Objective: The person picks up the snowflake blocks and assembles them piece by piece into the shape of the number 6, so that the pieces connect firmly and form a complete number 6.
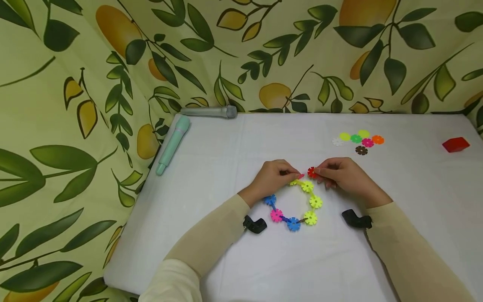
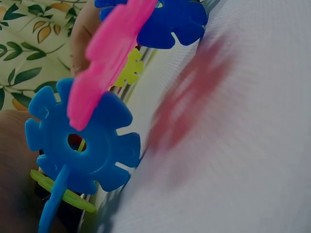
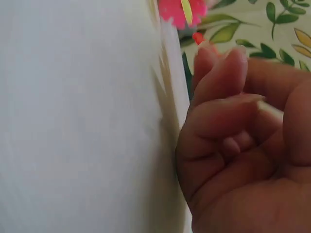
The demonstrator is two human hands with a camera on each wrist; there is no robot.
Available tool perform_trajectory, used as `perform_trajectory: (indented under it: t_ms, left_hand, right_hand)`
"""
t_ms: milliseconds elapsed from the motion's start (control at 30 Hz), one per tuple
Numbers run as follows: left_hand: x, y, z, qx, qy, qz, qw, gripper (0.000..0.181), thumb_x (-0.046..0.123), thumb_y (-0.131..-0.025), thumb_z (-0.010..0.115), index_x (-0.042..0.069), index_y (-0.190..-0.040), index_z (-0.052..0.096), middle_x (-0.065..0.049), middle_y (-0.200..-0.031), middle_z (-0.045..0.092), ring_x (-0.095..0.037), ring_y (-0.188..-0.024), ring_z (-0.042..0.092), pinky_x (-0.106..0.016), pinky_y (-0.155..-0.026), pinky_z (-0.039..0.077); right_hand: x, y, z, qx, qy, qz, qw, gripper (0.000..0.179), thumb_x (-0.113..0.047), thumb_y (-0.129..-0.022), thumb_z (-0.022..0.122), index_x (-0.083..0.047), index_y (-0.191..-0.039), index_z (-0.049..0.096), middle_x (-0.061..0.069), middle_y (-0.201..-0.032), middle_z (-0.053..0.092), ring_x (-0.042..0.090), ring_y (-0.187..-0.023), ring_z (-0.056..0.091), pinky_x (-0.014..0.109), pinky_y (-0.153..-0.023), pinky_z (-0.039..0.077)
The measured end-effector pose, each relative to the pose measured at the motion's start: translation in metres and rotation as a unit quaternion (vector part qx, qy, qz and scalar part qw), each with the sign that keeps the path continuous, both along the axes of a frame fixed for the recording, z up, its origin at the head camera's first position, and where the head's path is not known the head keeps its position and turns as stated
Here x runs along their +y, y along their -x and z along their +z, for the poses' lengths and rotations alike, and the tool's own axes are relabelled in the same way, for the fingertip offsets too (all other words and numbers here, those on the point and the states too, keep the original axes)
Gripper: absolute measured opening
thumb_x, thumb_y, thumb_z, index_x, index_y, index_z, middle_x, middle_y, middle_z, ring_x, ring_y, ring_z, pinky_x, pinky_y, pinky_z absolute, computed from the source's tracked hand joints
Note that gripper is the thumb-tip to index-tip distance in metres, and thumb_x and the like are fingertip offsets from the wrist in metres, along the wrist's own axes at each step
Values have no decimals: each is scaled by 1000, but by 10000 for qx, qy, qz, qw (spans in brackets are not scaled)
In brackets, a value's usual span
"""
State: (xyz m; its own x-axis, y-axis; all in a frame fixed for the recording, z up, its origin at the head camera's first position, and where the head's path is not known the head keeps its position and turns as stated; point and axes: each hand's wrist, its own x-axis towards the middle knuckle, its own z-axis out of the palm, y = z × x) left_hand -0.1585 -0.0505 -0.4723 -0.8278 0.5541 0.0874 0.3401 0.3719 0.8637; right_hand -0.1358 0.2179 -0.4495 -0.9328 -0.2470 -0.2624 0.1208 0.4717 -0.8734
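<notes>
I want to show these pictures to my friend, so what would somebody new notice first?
Probably the bright, looping chain of snowflake discs, near the middle of the white tabletop. At its far side, the right grip holds a red snowflake disc, close to the pink disc pinched in the left grip. Behind the table, the eye might then jump to the cloth printed with big orange fruit and green leaves.

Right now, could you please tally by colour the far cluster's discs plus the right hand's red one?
Yellow discs: 2
White disc: 1
Green disc: 1
Pink disc: 1
Orange disc: 1
Brown disc: 1
Red disc: 1
Total: 8
</notes>
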Motion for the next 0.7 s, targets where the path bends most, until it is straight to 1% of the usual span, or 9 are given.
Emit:
perform_trajectory:
  t_ms: [67,167,300,400,500,700]
  left_hand:
    - [-1,1,-1,126,-61,-65,9999,11,15,-104,79,9,-108,87,7,-101,75,-5,-91,64,-23,-79,53]
    - [-2,2,-3,303,-202,-149,9992,11,12,-104,78,6,-108,87,2,-103,76,-5,-93,65,-23,-81,55]
    - [-3,2,-5,493,-385,-183,9979,11,10,-104,78,4,-107,87,-2,-104,77,-5,-95,66,-23,-82,56]
    - [-3,2,-8,602,-492,-177,9968,10,9,-103,79,3,-105,86,-2,-104,78,-5,-96,67,-23,-81,57]
    - [-3,2,-9,609,-567,-136,9964,9,7,-103,79,3,-104,86,-2,-104,79,-3,-96,68,-23,-81,58]
    - [-2,0,-8,470,-696,-61,9965,8,5,-102,79,2,-105,86,-4,-105,80,-3,-88,67,-24,-75,58]
  right_hand:
    - [-4,-1,0,-283,188,-64,9994,27,-20,-111,68,6,-113,74,12,-87,71,23,-68,59,28,-59,49]
    - [-8,-2,-2,-566,493,-192,9970,30,-20,-112,64,8,-113,72,13,-89,72,20,-67,59,27,-58,48]
    - [-10,-3,-5,-742,951,-376,9920,32,-20,-113,64,11,-114,70,13,-90,72,18,-67,58,26,-58,48]
    - [-12,-2,-7,-820,1332,-500,9864,32,-19,-113,64,13,-113,69,11,-87,72,16,-65,57,25,-57,48]
    - [-13,-2,-9,-909,1672,-554,9802,32,-17,-113,63,15,-111,67,10,-87,72,15,-65,58,24,-57,49]
    - [-14,-2,-12,-1106,1966,-656,9720,28,-16,-113,63,12,-109,69,9,-88,74,14,-66,59,23,-56,46]
